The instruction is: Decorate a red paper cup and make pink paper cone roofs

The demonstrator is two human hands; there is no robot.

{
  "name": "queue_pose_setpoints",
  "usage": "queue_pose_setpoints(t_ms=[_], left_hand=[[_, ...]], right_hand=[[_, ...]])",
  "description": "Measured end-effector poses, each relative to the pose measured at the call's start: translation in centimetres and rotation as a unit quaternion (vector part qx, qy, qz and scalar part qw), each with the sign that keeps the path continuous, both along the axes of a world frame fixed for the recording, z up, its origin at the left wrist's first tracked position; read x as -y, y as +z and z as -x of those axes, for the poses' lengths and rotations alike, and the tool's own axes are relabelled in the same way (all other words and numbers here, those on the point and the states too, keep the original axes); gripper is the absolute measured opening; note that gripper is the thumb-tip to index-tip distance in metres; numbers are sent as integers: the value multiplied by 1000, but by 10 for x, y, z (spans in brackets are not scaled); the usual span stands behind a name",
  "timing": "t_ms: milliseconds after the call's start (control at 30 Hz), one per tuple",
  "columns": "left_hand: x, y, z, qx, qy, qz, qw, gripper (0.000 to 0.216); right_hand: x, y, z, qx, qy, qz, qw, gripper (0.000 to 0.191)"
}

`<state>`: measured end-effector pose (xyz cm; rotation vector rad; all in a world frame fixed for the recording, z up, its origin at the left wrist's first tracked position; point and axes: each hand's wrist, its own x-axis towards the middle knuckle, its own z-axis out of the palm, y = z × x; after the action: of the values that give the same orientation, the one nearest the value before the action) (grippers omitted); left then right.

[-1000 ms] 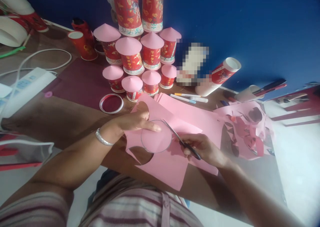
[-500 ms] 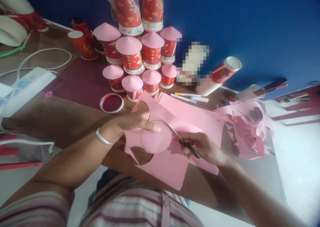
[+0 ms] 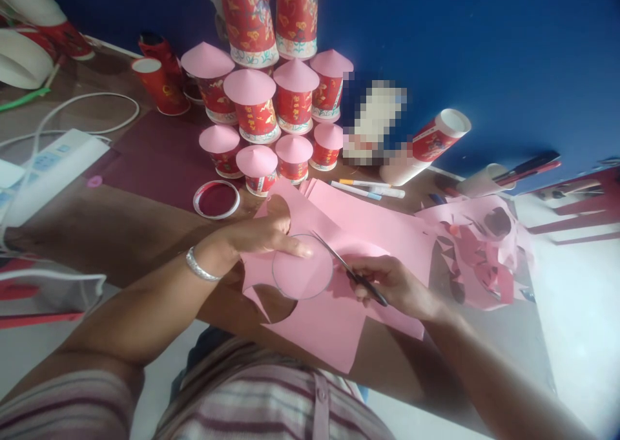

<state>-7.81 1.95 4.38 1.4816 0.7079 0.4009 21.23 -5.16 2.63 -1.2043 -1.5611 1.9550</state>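
Observation:
My left hand (image 3: 259, 234) lies flat, fingers stretched out, pressing a clear round lid (image 3: 301, 275) onto a pink paper sheet (image 3: 334, 317) on the brown table. A silver bracelet sits on that wrist. My right hand (image 3: 390, 286) is closed around the dark handles of scissors (image 3: 346, 267), whose blades point up-left and touch the lid's right edge. The sheet has round holes cut from its left and upper edges. More pink sheets (image 3: 378, 223) lie under it.
Red paper cups with pink cone tops (image 3: 271, 114) stand stacked behind the paper. A round lid with a red middle (image 3: 216, 199) lies left of them. Pink offcuts (image 3: 477, 249) are piled at the right. Pens (image 3: 365, 188), a lying cup (image 3: 426, 144) and a white power strip (image 3: 48, 172) are nearby.
Hardly anything has moved. The scissor tips have crept a little along the lid's right edge, and both hands hold their places.

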Motion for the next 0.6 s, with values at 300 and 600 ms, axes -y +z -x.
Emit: queue_pose_setpoints(t_ms=[300,600], left_hand=[[0,-3,0,18,-9,23,1000,50],[1,-8,1,20,-14,23,999,29]], right_hand=[[-1,5,1,2,2,3,1000,46],[1,2,2,-29,-16,38,999,47]])
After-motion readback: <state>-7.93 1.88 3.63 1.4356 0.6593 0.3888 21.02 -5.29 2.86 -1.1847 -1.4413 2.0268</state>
